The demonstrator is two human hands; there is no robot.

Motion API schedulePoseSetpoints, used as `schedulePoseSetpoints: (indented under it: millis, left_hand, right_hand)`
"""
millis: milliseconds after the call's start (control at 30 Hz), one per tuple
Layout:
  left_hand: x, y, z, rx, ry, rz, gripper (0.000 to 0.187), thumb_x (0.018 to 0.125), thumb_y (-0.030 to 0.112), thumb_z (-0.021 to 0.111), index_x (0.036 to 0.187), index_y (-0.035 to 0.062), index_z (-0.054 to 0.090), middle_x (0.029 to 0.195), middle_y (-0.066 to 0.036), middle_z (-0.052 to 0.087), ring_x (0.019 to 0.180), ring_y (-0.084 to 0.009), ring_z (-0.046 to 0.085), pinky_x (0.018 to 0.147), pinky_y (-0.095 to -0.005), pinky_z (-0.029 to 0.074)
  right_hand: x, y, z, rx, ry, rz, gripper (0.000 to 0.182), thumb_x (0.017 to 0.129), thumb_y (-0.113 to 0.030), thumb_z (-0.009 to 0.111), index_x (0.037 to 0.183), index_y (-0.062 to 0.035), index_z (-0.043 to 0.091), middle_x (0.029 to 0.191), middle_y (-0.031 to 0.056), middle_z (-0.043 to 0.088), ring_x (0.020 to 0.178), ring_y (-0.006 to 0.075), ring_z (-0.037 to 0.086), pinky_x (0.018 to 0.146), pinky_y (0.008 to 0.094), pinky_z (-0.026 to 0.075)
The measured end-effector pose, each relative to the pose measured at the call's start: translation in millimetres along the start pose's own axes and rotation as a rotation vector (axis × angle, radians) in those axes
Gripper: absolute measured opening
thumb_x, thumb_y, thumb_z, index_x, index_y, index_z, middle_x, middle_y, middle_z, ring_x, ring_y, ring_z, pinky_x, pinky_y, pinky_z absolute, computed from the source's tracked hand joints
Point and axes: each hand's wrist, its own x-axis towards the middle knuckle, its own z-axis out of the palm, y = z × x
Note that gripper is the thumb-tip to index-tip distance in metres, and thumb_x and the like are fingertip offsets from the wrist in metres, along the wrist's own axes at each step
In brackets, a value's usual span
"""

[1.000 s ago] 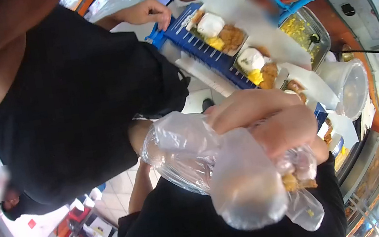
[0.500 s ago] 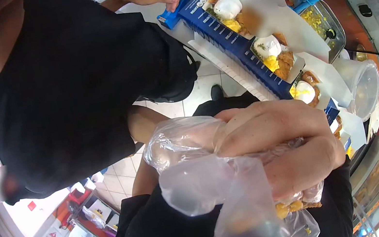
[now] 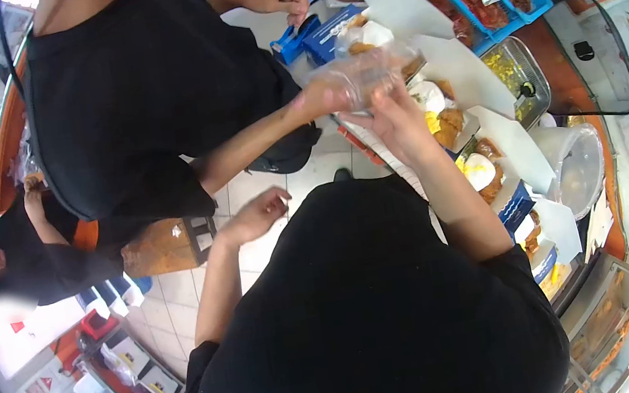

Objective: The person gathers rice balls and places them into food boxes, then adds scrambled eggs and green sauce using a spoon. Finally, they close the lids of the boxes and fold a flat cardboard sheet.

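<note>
My left hand (image 3: 254,216) hangs over the tiled floor to the left of my torso. It holds nothing, and its fingers are loosely bent and apart. My right hand (image 3: 399,125) reaches forward to the row of food boxes, fingers spread, its tips overlapping clear plastic (image 3: 373,74). A co-worker's hand (image 3: 320,99) comes in from the left and meets the same plastic, blurred by motion. Right beside my right hand is an open box with a white dome-shaped food (image 3: 427,97), yellow food (image 3: 433,123) and a brown fried piece (image 3: 449,130).
More open food boxes (image 3: 515,203) line the counter. Behind them stand blue baskets (image 3: 483,4) of packets, a metal tray of yellow food (image 3: 512,77) and a clear tub (image 3: 573,158). A co-worker in black (image 3: 143,84) stands close on the left; another person (image 3: 37,246) is farther back.
My hands, earlier close before me with clear plastic and food, have parted. The right has moved forward to the boxes, the left out to the side. The view has shifted.
</note>
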Motion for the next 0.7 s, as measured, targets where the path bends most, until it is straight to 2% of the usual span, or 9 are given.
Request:
schedulePoseSetpoints:
  millis: [33, 100, 167, 233, 300, 367, 433, 533, 700]
  left_hand:
    - [0.3, -19.7, 9.7, 0.155, 0.025, -0.014, 0.025, 0.1, 0.014, 0.052, 0.122, 0.0031, 0.056, 0.103, -0.006, 0.061, 0.094, -0.016, 0.058, 0.086, -0.0301, 0.048]
    - [-13.1, -52.9, 34.9, 0.128, -0.086, -0.085, 0.049, 0.101, 0.027, 0.051, 0.144, 0.0032, 0.044, 0.14, -0.018, 0.053, 0.132, -0.0277, 0.048, 0.112, -0.0339, 0.035]
    - [-28.9, -56.8, 53.8, -0.003, -0.066, -0.104, 0.054, 0.102, 0.029, 0.048, 0.148, 0.0027, 0.038, 0.147, -0.02, 0.046, 0.139, -0.0275, 0.041, 0.116, -0.0346, 0.03]
    - [-28.6, -85.3, 62.6, 0.62, -0.058, 0.263, 0.054, 0.103, 0.029, 0.046, 0.149, 0.0023, 0.035, 0.149, -0.019, 0.043, 0.14, -0.0264, 0.039, 0.116, -0.0347, 0.03]
    - [-25.3, -91.6, 66.0, 0.517, -0.01, 0.268, 0.049, 0.103, 0.028, 0.045, 0.144, 0.0008, 0.043, 0.142, -0.018, 0.051, 0.135, -0.0254, 0.045, 0.113, -0.0331, 0.033]
    - [-21.9, -68.8, 63.9, -0.174, 0.051, -0.342, 0.043, 0.102, 0.025, 0.046, 0.135, 0.0001, 0.054, 0.132, -0.016, 0.06, 0.126, -0.0228, 0.053, 0.107, -0.0317, 0.039]
    - [-9.4, -63.5, 60.3, -0.017, 0.094, -0.293, 0.036, 0.1, 0.026, 0.05, 0.122, 0.0004, 0.064, 0.117, -0.014, 0.068, 0.113, -0.0208, 0.061, 0.1, -0.0318, 0.044]
    - [10.7, -46.4, 57.0, 0.05, 0.102, -0.206, 0.024, 0.099, 0.02, 0.055, 0.109, 0.0004, 0.066, 0.098, -0.006, 0.069, 0.096, -0.0149, 0.061, 0.088, -0.0292, 0.047]
    - [47.4, -132.4, 59.9, 0.151, 0.314, -0.15, 0.025, 0.097, 0.022, 0.054, 0.107, 0.002, 0.065, 0.1, -0.013, 0.07, 0.095, -0.0241, 0.065, 0.084, -0.0339, 0.05]
  right_hand:
    - [-1.7, 0.9, -3.5, -0.004, 0.054, 0.048, 0.073, 0.095, -0.028, 0.066, 0.15, -0.0087, 0.023, 0.138, 0.0167, 0.05, 0.122, 0.0308, 0.057, 0.102, 0.0476, 0.048]
    - [-17.6, 3.7, -27.0, -0.111, 0.075, 0.137, 0.077, 0.096, -0.033, 0.064, 0.154, -0.0122, 0.018, 0.142, 0.0142, 0.048, 0.122, 0.0304, 0.057, 0.102, 0.0465, 0.047]
    - [-41.0, 2.6, -46.8, -0.357, -0.081, 0.324, 0.073, 0.099, -0.036, 0.058, 0.155, -0.0115, 0.018, 0.143, 0.0134, 0.049, 0.124, 0.0282, 0.055, 0.102, 0.0446, 0.046]
    - [-66.0, 7.7, -67.2, -0.495, -0.24, 0.406, 0.064, 0.101, -0.042, 0.053, 0.151, -0.0069, 0.034, 0.14, 0.0135, 0.052, 0.124, 0.0228, 0.055, 0.104, 0.0357, 0.042]
    - [-92.5, 38.6, -100.2, -0.789, -0.336, 0.384, 0.06, 0.102, -0.047, 0.048, 0.146, -0.0053, 0.045, 0.141, 0.0128, 0.054, 0.127, 0.0211, 0.051, 0.109, 0.0311, 0.035]
    - [-119.5, 29.2, -98.5, -0.984, -0.406, 0.551, 0.063, 0.103, -0.052, 0.043, 0.149, -0.0084, 0.042, 0.146, 0.0149, 0.05, 0.132, 0.0231, 0.047, 0.113, 0.0334, 0.032]
    - [-149.5, 55.4, -131.0, -0.592, -0.328, 0.652, 0.067, 0.104, -0.054, 0.035, 0.151, -0.0054, 0.036, 0.155, 0.0208, 0.034, 0.146, 0.0285, 0.029, 0.12, 0.0367, 0.019]
    - [-194.0, 86.1, -185.9, -0.825, -0.266, 0.621, 0.071, 0.101, -0.061, 0.036, 0.152, -0.0124, 0.036, 0.159, 0.0185, 0.027, 0.15, 0.0315, 0.018, 0.121, 0.04, 0.014]
    - [-265.0, 92.3, -205.1, -0.82, 0.037, 0.679, 0.076, 0.099, -0.063, 0.036, 0.155, -0.012, 0.029, 0.162, 0.0194, 0.017, 0.152, 0.0312, 0.006, 0.122, 0.0412, 0.009]
